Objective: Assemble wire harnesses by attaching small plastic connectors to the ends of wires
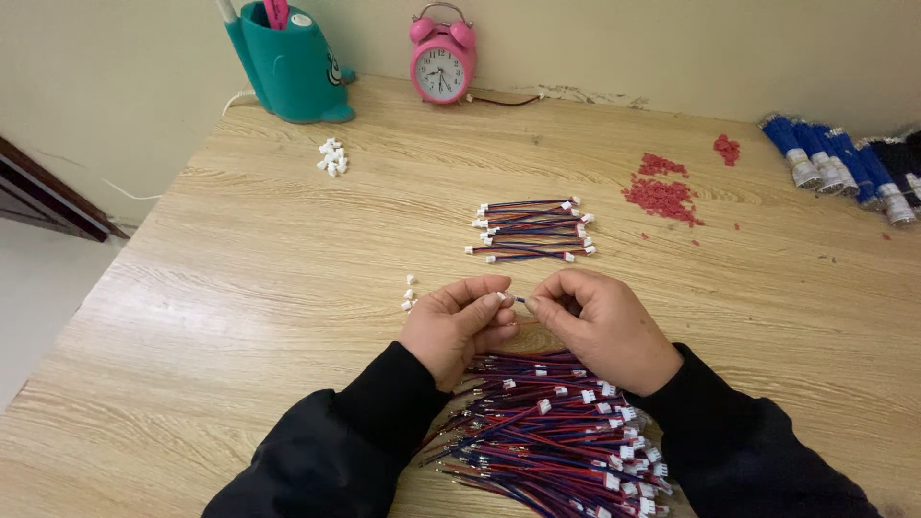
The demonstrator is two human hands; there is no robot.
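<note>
Wire lead (519, 299), thin and floppy, is pinched between left hand (459, 326) and right hand (604, 326) at twelve o'clock of the wire pile (556, 432); best gripped near its connector end.

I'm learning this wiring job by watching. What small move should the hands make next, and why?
Probably push the wire end into the white connector. The left hand pinches the connector, the right hand pinches the wire, and the two nearly meet. The finished wires beyond carry connectors at both ends; those in the pile show one.
</note>
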